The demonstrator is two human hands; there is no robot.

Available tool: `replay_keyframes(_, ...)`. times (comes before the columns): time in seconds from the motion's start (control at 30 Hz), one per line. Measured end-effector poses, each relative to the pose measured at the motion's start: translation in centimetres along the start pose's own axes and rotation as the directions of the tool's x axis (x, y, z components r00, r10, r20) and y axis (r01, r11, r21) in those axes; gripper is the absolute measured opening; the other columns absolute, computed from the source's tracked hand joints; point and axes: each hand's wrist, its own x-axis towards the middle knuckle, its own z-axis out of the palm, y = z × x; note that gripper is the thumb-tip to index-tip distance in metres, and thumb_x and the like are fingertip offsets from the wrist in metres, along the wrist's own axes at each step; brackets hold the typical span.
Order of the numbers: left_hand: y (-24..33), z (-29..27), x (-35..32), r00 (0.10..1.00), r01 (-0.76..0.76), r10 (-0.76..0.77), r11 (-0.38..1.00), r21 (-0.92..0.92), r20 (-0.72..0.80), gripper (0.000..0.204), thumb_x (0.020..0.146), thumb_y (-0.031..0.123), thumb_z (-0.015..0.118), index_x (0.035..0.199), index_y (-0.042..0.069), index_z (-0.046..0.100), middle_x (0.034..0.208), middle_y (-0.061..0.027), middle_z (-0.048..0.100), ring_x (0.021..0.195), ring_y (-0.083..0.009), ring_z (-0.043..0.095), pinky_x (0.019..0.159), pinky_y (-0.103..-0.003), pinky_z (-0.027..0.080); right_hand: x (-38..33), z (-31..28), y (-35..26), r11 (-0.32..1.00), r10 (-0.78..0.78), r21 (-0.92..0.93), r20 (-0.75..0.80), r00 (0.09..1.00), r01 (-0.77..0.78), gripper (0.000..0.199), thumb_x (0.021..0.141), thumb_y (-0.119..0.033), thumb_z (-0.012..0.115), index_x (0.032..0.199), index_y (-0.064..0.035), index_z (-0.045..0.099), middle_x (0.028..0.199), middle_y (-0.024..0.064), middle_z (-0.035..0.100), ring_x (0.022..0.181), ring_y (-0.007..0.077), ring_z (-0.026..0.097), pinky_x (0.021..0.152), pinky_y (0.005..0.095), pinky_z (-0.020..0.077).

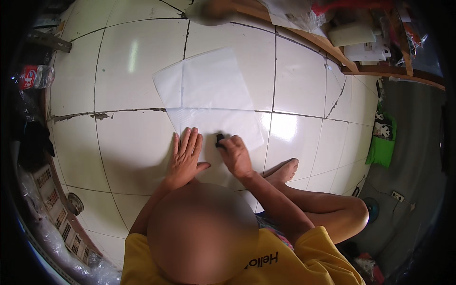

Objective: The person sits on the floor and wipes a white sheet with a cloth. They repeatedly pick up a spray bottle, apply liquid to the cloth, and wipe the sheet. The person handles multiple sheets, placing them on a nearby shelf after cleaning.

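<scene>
A thin, white, see-through sheet or flat bag (213, 85) lies at a slant on the tiled floor, with the tile lines showing through it. My left hand (185, 159) is spread flat at its near left edge, fingers pointing away from me. Close by on the right, my right hand (234, 155) is closed around a small black object (220, 140), held at the near part of the sheet. Its kind cannot be made out, since my fingers cover much of it.
White floor tiles (137, 85) have dark, chipped joints. A wooden shelf frame (308, 35) with packages stands at the far right. My bare foot (287, 170) rests right of the sheet. A green bag (381, 147) hangs at the right; a plastic bottle (40, 77) is at the left.
</scene>
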Motion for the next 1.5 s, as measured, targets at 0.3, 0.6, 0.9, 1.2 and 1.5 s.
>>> replay_keyframes(0.3, 0.0, 0.5, -0.6, 0.996, 0.06, -0.059, 0.998, -0.014, 0.062, 0.113, 0.071, 0.063, 0.077, 0.154, 0.0, 0.033, 0.165, -0.0143, 0.024, 0.155, -0.031, 0.016, 0.124, -0.058, 0.009, 4.4, -4.0, 4.5, 0.938, 0.344, -0.011, -0.109, 0.933, -0.347, 0.011, 0.083, -0.006, 0.072, 0.093, -0.0036, 0.07, 0.091, 0.0176, 0.064, 0.085, 0.0353, 0.063, 0.077, 0.0436, 0.0518)
replay_keyframes(0.6, 0.1, 0.6, 0.2, 0.995, 0.08, -0.079, 0.996, -0.025, 0.053, 0.114, 0.07, 0.066, 0.075, 0.154, 0.002, 0.033, 0.166, -0.0119, 0.023, 0.155, -0.0291, 0.014, 0.125, -0.057, 0.008, 0.9, 0.1, 3.3, 0.998, -0.049, -0.038, -0.019, 0.999, 0.048, 0.009, 0.082, -0.002, 0.068, 0.089, -0.0055, 0.063, 0.079, 0.0168, 0.06, 0.085, 0.0376, 0.059, 0.074, 0.0442, 0.0511)
replay_keyframes(0.9, 0.2, 0.6, -0.4, 0.994, 0.098, -0.096, 0.995, -0.028, 0.053, 0.116, 0.067, 0.067, 0.077, 0.154, 0.003, 0.035, 0.166, -0.0117, 0.024, 0.155, -0.0284, 0.014, 0.125, -0.057, 0.009, 0.1, 0.6, 4.3, 0.999, -0.044, 0.0, -0.006, 0.999, 0.044, 0.01, 0.086, -0.01, 0.069, 0.094, -0.0046, 0.065, 0.087, 0.0169, 0.061, 0.085, 0.0372, 0.058, 0.077, 0.0461, 0.0486)
replay_keyframes(1.2, 0.1, 0.3, -0.9, 0.992, 0.109, -0.107, 0.994, -0.025, 0.07, 0.118, 0.066, 0.066, 0.078, 0.155, 0.003, 0.032, 0.166, -0.0123, 0.023, 0.156, -0.028, 0.014, 0.124, -0.059, 0.008, 4.6, -5.4, 4.7, 0.9, 0.435, 0.007, -0.104, 0.895, -0.436, 0.01, 0.084, -0.006, 0.071, 0.094, -0.005, 0.068, 0.09, 0.0158, 0.062, 0.079, 0.033, 0.063, 0.073, 0.0408, 0.0527)
replay_keyframes(1.5, 0.5, 0.1, -0.6, 0.992, 0.107, -0.104, 0.994, -0.038, 0.068, 0.122, 0.064, 0.065, 0.08, 0.155, 0.002, 0.031, 0.166, -0.013, 0.023, 0.155, -0.0292, 0.016, 0.124, -0.06, 0.008, 1.8, -2.3, 5.8, 0.972, 0.219, -0.055, -0.128, 0.967, -0.228, 0.007, 0.085, -0.003, 0.067, 0.091, -0.005, 0.065, 0.087, 0.0188, 0.06, 0.08, 0.0376, 0.058, 0.072, 0.0461, 0.0501)
